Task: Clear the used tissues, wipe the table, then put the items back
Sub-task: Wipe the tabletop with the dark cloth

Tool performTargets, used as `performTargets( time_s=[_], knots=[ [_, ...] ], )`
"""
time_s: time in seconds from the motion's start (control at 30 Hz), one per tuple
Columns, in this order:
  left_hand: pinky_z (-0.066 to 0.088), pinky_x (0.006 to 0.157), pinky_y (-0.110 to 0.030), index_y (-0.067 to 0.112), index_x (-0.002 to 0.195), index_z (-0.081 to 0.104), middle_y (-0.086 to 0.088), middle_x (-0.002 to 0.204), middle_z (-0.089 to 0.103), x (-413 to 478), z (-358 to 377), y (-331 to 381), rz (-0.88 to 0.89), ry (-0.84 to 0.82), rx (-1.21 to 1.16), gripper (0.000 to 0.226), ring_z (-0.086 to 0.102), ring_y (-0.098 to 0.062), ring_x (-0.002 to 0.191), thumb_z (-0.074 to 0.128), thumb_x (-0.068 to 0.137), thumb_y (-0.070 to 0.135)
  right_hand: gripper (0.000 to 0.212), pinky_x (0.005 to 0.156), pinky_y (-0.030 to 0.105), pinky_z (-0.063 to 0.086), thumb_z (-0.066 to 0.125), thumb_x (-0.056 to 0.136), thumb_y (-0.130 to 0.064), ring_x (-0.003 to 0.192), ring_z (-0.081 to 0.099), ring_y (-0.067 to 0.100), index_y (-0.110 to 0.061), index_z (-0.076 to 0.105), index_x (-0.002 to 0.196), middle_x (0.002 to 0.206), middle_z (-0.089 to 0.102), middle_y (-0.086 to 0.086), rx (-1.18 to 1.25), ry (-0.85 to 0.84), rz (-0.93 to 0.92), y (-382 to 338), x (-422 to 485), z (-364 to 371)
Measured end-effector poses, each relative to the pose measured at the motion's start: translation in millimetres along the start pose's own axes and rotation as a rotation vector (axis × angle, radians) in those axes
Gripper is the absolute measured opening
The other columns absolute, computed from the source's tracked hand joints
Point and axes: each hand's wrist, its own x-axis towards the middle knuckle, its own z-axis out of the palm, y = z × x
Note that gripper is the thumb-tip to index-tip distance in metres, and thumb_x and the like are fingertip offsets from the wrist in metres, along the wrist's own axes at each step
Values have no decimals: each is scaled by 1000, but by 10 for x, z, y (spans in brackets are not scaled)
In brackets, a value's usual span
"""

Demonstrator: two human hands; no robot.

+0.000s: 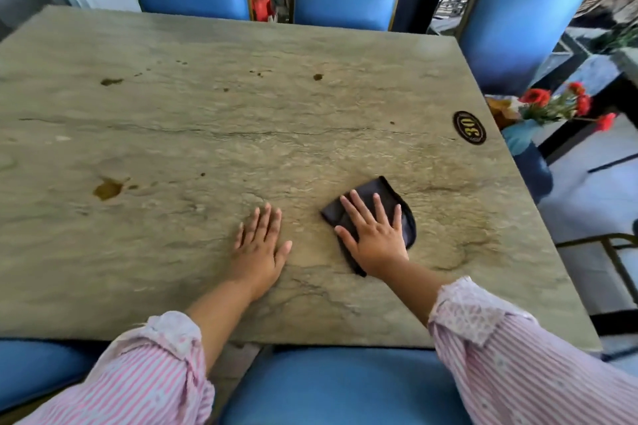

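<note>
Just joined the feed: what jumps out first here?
A right hand presses a dark cloth flat on the stone table, near right; the left hand lies flat beside it. Brown spill marks dot the left and far side; a black plaque marked 30 sits by the right edge.

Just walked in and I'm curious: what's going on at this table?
A person in a pink striped shirt is wiping the stone table. Their right hand presses a dark cloth flat on it, fingers straight; the left hand rests flat beside it. Brown spill spots lie to the left and farther back, so wiping isn't finished.
</note>
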Motion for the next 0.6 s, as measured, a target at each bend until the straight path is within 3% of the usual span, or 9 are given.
performTargets(
  time_s=[0.13, 0.23, 0.33, 0.47, 0.53, 0.6],
  knots=[
    [-11, 117, -40, 18, 148, -16, -5, 156, -25, 134, -9, 140, -49, -10, -7, 77, -22, -23, 145, 0, 84, 59, 61, 115, 58, -8, 20, 95, -58, 147, -9, 25, -39, 1, 149, 159, -6, -16, 27, 11, 403, 622, 29, -148],
    [-10, 118, -40, 18, 149, -13, -6, 156, -22, 201, 8, 166, -32, 17, 5, 84, -19, -24, 146, -6, 79, 64, 62, 113, 61, -7, 19, 95, -55, 147, -11, 28, -33, 0, 150, 159, -10, -11, 55, 4, 518, 498, 136, -149],
    [-4, 118, -38, 15, 150, -1, -5, 159, -8, 187, 100, 127, -1, 149, -12, 87, -8, -21, 147, -10, 74, 58, 64, 112, 60, -10, 21, 95, -54, 147, -11, 28, -30, 0, 151, 159, -9, -10, 58, 0, 321, 36, 136, -46],
    [10, 117, -38, 8, 146, 26, -7, 156, 22, 184, 169, 113, 31, 282, -57, 72, 15, -22, 145, 8, 87, 45, 66, 113, 54, -12, 20, 89, -60, 148, -5, 27, -35, 7, 149, 159, 1, -13, 29, -3, -72, -201, -67, 44],
    [9, 117, -36, 9, 147, 25, -6, 156, 21, 196, 157, 106, 47, 301, -62, 72, 12, -20, 145, 8, 87, 45, 64, 115, 51, -10, 22, 89, -62, 148, 0, 23, -40, 9, 148, 158, 5, -17, 20, 19, -117, 0, -12, 0],
    [2, 117, -31, 11, 148, 18, -3, 158, 13, 173, 141, 115, 61, 291, -75, 75, 0, -12, 143, 3, 85, 47, 62, 116, 50, -7, 26, 91, -62, 148, 1, 22, -42, 10, 147, 158, 5, -17, 23, 61, 10, 268, 125, -52]
  ],
)
